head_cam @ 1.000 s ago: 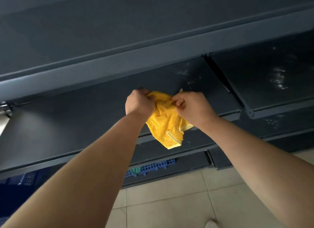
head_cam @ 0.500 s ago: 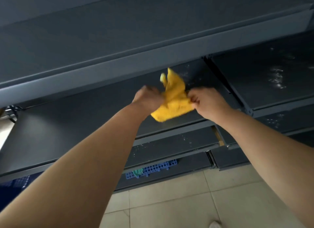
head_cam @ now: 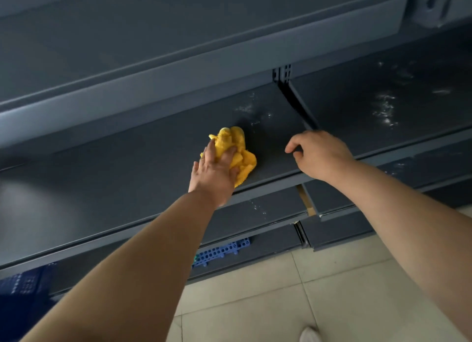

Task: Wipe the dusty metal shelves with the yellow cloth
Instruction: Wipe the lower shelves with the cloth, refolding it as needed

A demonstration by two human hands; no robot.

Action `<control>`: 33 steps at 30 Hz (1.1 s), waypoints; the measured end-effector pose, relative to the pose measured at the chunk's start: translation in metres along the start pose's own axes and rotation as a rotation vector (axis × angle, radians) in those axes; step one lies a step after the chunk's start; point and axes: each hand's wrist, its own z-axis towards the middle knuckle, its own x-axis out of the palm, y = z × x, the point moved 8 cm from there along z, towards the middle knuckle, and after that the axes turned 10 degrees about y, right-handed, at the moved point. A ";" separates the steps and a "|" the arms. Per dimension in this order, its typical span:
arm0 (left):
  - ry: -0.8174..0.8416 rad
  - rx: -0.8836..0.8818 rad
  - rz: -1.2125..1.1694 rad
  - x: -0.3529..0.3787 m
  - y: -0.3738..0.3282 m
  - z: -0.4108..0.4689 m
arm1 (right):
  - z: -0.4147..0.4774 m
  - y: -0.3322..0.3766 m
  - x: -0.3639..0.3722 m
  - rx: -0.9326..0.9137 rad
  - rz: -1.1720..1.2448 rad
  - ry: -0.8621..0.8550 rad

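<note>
One crumpled terry cloth (head_cam: 236, 140) is lying half hidden under the flat-fingered left hand (head_cam: 214, 174) on a dusty metal shelf (head_cam: 127, 168); the right hand (head_cam: 318, 155) is hovering, fingers slack.

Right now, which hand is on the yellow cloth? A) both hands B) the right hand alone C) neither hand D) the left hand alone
D: the left hand presses the bunched yellow cloth onto the metal shelf, while the right hand is apart from it, holding nothing.

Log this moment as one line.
left hand: presses cloth on shelf | right hand: loosely curled, holds nothing | dust: on shelf beyond cloth
</note>
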 end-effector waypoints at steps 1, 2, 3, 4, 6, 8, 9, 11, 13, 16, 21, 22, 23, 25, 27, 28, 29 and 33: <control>-0.008 -0.011 -0.035 -0.002 -0.008 0.006 | 0.002 -0.008 0.001 0.010 -0.018 0.015; -0.012 -0.015 -0.052 -0.003 -0.017 0.012 | 0.005 -0.016 0.001 0.021 -0.041 0.021; -0.010 -0.007 -0.048 -0.003 -0.029 0.017 | 0.008 -0.024 0.000 0.030 -0.066 0.019; -0.006 0.005 -0.032 -0.004 -0.041 0.023 | 0.010 -0.030 -0.002 0.039 -0.091 0.011; -0.008 0.033 0.007 -0.004 -0.064 0.035 | 0.017 -0.041 -0.008 0.053 -0.124 0.000; -0.017 0.072 0.049 -0.003 -0.086 0.048 | 0.023 -0.049 -0.012 0.061 -0.147 -0.003; -0.024 0.090 0.066 -0.004 -0.094 0.054 | 0.026 -0.051 -0.013 0.060 -0.156 -0.003; -0.034 0.110 0.081 -0.005 -0.103 0.068 | 0.032 -0.055 -0.016 0.057 -0.161 -0.003; -0.037 0.109 0.078 -0.007 -0.104 0.080 | 0.037 -0.057 -0.016 0.060 -0.153 0.007; -0.046 0.094 0.076 -0.013 -0.104 0.097 | 0.044 -0.059 -0.014 0.070 -0.156 0.005; -0.084 0.044 0.085 -0.025 -0.107 0.132 | 0.064 -0.060 -0.007 0.106 -0.148 0.049; -0.092 0.037 0.095 -0.028 -0.109 0.139 | 0.069 -0.061 -0.007 0.117 -0.147 0.054; -0.098 0.028 0.101 -0.031 -0.110 0.146 | 0.073 -0.063 -0.007 0.129 -0.153 0.051; -0.110 -0.001 0.114 -0.037 -0.112 0.160 | 0.079 -0.065 -0.008 0.156 -0.165 0.046; -0.118 -0.041 0.134 -0.041 -0.111 0.170 | 0.081 -0.064 -0.008 0.179 -0.169 0.055; -0.122 -0.066 0.144 -0.043 -0.109 0.174 | 0.081 -0.063 -0.008 0.184 -0.177 0.056; -0.129 -0.093 0.148 -0.046 -0.105 0.177 | 0.080 -0.062 -0.009 0.187 -0.184 0.051; -0.148 -0.203 0.103 -0.053 -0.079 0.176 | 0.075 -0.068 -0.009 0.180 -0.149 0.027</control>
